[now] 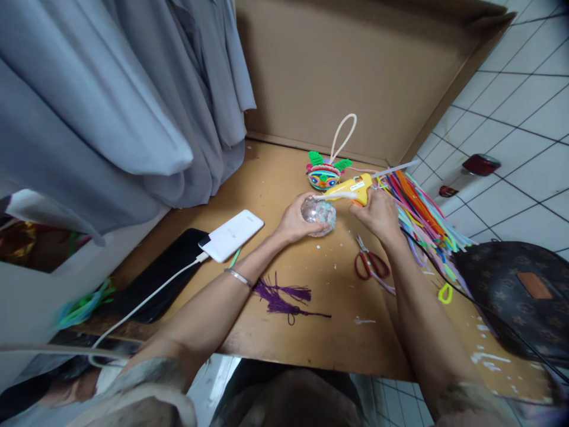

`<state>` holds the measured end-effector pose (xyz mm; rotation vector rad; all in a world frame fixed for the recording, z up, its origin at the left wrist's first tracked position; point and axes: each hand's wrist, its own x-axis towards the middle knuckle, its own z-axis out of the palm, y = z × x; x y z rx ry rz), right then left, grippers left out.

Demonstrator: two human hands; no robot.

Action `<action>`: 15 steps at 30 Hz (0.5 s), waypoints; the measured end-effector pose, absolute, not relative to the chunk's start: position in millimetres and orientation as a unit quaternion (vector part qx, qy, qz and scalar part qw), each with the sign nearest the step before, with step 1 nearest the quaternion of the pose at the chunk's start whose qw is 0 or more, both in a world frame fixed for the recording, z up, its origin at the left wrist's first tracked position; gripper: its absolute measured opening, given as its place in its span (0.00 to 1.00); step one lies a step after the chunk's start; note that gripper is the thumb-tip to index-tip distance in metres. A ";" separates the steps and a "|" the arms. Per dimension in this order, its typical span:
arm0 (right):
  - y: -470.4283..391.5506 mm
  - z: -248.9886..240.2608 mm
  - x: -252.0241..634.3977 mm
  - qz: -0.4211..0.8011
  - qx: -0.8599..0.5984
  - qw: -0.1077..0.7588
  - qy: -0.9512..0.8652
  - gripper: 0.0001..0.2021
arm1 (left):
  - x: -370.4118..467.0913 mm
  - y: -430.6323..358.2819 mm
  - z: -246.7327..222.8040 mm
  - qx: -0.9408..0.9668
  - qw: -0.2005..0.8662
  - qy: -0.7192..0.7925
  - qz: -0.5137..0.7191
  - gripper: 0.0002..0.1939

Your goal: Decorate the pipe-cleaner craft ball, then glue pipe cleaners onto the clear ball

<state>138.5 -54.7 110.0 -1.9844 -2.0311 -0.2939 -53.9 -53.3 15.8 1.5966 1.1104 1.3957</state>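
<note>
Grips a clear ball (319, 216) with pale, glittery bits in the left hand (294, 220), fingers curled around its left side and thumb along its near side, above the middle of the wooden table (320, 350). Grips a yellow glue gun (351, 188) in the closed right hand (381, 214), with the nozzle end pointing left over the far edge of the ball; cannot tell from this view whether touching it. Wears a silver bangle (238, 276) on the left wrist. Has a colorful animal-face ornament (325, 176) with green ears and a pale loop just beyond the ball, against the foot of a tall cardboard panel (355, 77). Has red-handled scissors (370, 264) on the near side of the right hand, and purple tassels (284, 299) nearer, beside the left forearm. Shows, to the left, a white power bank (232, 235) partly over a flat black object (164, 276), and grey cloth (133, 89) hanging farther back. Shows, to the right, a spread of multicolored fuzzy stems (422, 207) and, nearer, a dark patterned bag (515, 290).
</note>
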 end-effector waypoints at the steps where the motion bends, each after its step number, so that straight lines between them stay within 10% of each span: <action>1: -54.4 109.6 138.8 -0.101 -0.686 0.145 -0.706 0.16 | -53.9 -53.3 15.6 0.622 0.363 0.432 0.543 0.44; 15: -52.8 107.1 144.3 -0.097 -0.684 0.145 -0.708 0.17 | -53.2 -53.2 15.2 0.623 0.368 0.430 0.539 0.44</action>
